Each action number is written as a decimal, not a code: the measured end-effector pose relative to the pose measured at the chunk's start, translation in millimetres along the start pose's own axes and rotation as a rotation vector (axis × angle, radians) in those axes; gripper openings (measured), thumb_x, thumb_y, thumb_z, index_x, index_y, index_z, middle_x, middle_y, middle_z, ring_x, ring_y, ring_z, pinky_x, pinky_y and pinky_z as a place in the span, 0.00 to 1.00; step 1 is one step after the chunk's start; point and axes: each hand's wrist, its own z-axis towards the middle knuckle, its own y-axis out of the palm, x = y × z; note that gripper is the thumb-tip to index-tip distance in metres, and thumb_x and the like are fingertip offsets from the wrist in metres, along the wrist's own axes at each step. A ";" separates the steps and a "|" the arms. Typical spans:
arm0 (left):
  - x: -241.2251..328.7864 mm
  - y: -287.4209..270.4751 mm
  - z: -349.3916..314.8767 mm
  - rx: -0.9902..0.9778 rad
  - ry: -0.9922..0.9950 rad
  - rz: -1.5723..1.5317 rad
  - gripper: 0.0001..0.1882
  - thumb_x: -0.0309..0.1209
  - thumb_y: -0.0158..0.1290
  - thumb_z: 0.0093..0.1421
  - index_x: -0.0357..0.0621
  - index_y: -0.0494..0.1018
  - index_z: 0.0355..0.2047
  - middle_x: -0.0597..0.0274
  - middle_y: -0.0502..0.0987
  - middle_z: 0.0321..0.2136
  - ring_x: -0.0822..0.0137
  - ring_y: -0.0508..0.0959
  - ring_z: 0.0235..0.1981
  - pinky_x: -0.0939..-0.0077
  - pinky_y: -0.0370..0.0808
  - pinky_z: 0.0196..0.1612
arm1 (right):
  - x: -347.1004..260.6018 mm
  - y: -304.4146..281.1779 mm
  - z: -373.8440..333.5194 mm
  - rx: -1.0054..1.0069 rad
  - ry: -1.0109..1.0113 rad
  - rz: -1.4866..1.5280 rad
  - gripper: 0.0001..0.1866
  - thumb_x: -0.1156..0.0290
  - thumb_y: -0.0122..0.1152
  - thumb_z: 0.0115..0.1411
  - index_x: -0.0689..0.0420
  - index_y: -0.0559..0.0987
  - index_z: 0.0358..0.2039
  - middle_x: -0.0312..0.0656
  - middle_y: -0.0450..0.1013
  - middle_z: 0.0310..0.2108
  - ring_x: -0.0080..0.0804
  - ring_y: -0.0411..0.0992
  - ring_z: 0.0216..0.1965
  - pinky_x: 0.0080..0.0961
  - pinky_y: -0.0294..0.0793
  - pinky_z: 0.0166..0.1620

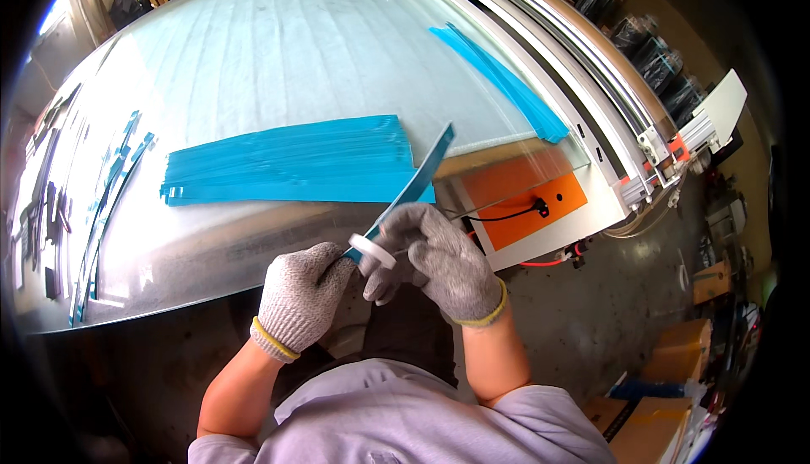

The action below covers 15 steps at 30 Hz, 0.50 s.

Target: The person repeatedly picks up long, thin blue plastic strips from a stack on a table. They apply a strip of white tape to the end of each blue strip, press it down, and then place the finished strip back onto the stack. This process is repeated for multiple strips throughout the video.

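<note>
Both my hands wear grey knit gloves with yellow cuffs. My left hand (299, 297) is closed around the lower end of a narrow blue strip (424, 170), which slants up and away to the right. A thin white ring (372, 250), looking like a narrow roll of tape, lies across the strip beside my left fingers. My right hand (451, 263) has its fingers curled at that ring and the strip's edge; part of its grip is hidden. Just beyond, a wide stack of blue strips (291, 162) lies flat on the glass-topped table (278, 59).
Another bundle of blue strips (504, 84) lies along the table's right side, near a white metal rail (582, 84). Dark and blue offcuts (101, 219) are scattered at left. An orange panel (523, 211) with a black cable sits at the near right corner. Cardboard boxes (650, 426) stand on the floor.
</note>
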 end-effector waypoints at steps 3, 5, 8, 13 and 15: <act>10.5 -5.5 -7.7 -0.007 -0.078 -0.103 0.10 0.30 0.55 0.66 0.33 0.79 0.34 0.45 0.80 0.24 0.49 0.81 0.25 0.62 0.76 0.30 | 6.3 3.1 -16.1 0.074 -0.031 -0.203 0.15 0.71 0.60 0.69 0.61 0.69 0.52 0.47 0.76 0.42 0.37 0.79 0.47 0.33 0.81 0.50; 14.4 -4.4 -11.7 -0.015 -0.138 -0.193 0.10 0.29 0.55 0.67 0.32 0.79 0.34 0.49 0.79 0.22 0.59 0.79 0.22 0.68 0.74 0.28 | 6.2 8.4 -20.5 0.185 0.028 -0.354 0.13 0.76 0.62 0.67 0.61 0.70 0.50 0.46 0.76 0.43 0.34 0.78 0.47 0.31 0.80 0.51; 14.1 -1.9 -13.7 -0.035 -0.194 -0.250 0.09 0.28 0.55 0.66 0.33 0.80 0.35 0.50 0.78 0.22 0.63 0.77 0.20 0.70 0.73 0.28 | 16.7 9.3 -22.7 0.290 0.003 -0.446 0.14 0.85 0.63 0.64 0.63 0.73 0.48 0.43 0.75 0.44 0.28 0.77 0.47 0.25 0.79 0.51; -1.7 14.4 -16.6 0.042 -0.126 -0.329 0.08 0.28 0.56 0.66 0.34 0.79 0.38 0.52 0.79 0.23 0.65 0.78 0.21 0.71 0.74 0.29 | 32.2 16.1 -11.1 0.407 -0.037 -0.547 0.09 0.82 0.64 0.63 0.63 0.78 0.44 0.35 0.75 0.36 0.17 0.72 0.40 0.18 0.74 0.43; -2.9 17.9 -15.8 0.121 -0.044 -0.327 0.09 0.26 0.57 0.65 0.35 0.78 0.43 0.53 0.79 0.24 0.67 0.78 0.22 0.73 0.75 0.31 | 36.8 18.2 -7.1 0.445 -0.074 -0.616 0.05 0.80 0.65 0.61 0.63 0.81 0.38 0.36 0.76 0.32 0.17 0.72 0.34 0.20 0.74 0.37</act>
